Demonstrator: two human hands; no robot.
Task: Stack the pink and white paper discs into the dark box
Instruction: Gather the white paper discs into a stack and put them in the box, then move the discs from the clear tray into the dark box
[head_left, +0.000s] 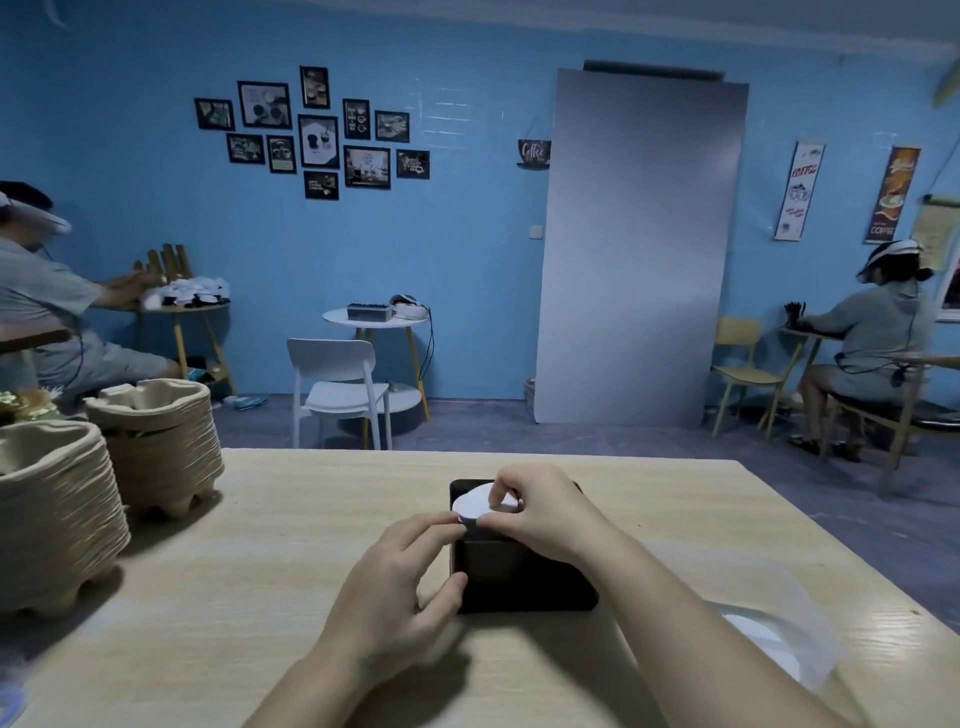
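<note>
Head view: right hand (540, 514) pinches white disc (475, 505) — dark box (524, 577) beneath its fingers (500, 496).
Left hand (400, 587): grips the dark box wall.
Risk: uneven release — white disc jams tilted.

"Coffee" on the cup-shaped sign (534, 152) — "COFFEE" on the white banner (799, 191) and dark banner (891, 195).

Around the dark box (524, 582), bare table (249, 597) lay open at twelve and nine o'clock; pulp tray stacks (156, 447) stood farther out at ten, white discs (753, 631) lay at four.
</note>
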